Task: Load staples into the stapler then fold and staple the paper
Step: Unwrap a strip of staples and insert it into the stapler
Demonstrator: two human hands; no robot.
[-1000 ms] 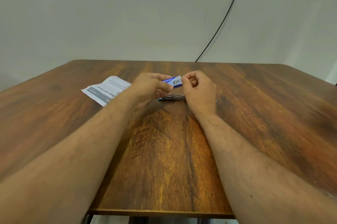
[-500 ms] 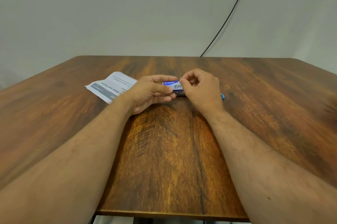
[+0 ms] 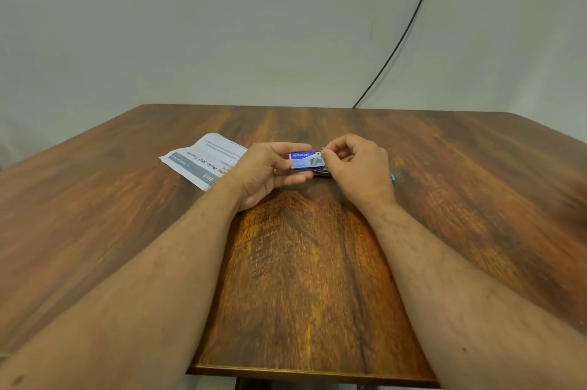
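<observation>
Left hand (image 3: 266,172) grips small blue cardboard staple box (image 3: 306,160), fingers curled round it. Right hand (image 3: 355,167) pinches box's right end; blue-tipped metal stapler (image 3: 324,173) lies underneath on brown wooden table (image 3: 301,278).

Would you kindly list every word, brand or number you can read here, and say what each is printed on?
"kangaro": white brand name on the small blue staple box held in the left hand.
"2669": number on the grey band of the white printed paper sheet, seen upside down.
"Water and Tissues": part of the sheet's bold heading; its first word is partly hidden.
The sheet's smaller lines and the box's other print are too small to read.
</observation>
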